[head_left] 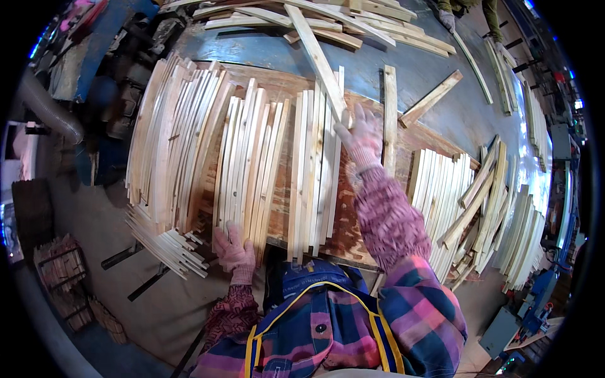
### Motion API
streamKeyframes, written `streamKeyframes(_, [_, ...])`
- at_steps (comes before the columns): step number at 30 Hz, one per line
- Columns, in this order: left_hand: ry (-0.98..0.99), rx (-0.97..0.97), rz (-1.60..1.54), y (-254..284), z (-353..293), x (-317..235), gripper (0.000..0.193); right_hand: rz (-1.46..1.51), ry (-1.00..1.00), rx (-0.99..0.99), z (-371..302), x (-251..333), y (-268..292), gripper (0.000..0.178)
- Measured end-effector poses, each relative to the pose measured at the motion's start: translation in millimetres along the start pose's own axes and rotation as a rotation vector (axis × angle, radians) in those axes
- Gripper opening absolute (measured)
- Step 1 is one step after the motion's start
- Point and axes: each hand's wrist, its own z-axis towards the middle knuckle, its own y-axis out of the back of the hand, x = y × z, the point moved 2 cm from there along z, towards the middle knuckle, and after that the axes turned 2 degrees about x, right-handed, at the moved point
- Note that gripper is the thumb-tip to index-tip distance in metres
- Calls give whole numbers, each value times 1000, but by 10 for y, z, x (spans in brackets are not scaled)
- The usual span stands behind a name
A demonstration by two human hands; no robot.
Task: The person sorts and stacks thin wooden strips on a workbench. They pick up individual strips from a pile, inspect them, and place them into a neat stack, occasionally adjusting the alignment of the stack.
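Pale, thin wooden slats everywhere, long and narrow, light pine colour with faint grain, stacked on edge in tight bundles across a reddish-brown plywood worktop (353,236).

Right hand (360,140), in a pinkish knit glove, stretched far over the worktop, fingers (346,133) closed around the near end of one long slat (318,60) slanting away toward the far left. Slat straight, flat-faced, square-edged, its far end lying over a loose heap of slats (328,22) on the far blue surface.

Left hand (234,249), gloved likewise, at the near edge of the worktop, fingers spread and pressed against the near ends of the middle bundle (249,164); not gripping anything.

To the right of that bundle, another upright bundle (315,170), just left of the right hand. Far left, a wider curved bundle (173,138), with shorter strips (167,242) spilling below it. Right of the arm, a leaning pile of slats (466,201), several lying crosswise on top. Single slat (389,116) standing alone beside the right hand.

Another person's gloved hand (446,19) at the far right edge.
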Motion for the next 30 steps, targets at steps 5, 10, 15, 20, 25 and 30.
streamKeyframes(5, [33, 121, 56, 350, 281, -195, 94, -45, -35, 206, 412, 231, -28, 69])
streamKeyframes(10, [-451, -42, -717, 231, 415, -1152, 76, 1003, 191, 521, -532, -539, -61, 31])
streamKeyframes(15, [-266, 773, -1095, 125, 702, -2502, 50, 902, 2, 701, -1634, -596, 17, 23])
streamKeyframes(20, [-339, 339, -1089, -223, 446, -2751, 60, 277, -352, 247, -973, -1269, 77, 53])
streamKeyframes(25, [-549, 83, -378, -198, -89, -2719, 72, 189, -335, 348, -528, -1415, 83, 83])
streamKeyframes(30, [-586, -68, -164, -246, -2, -2756, 81, 1378, -286, 420, -784, -1718, -2, 66])
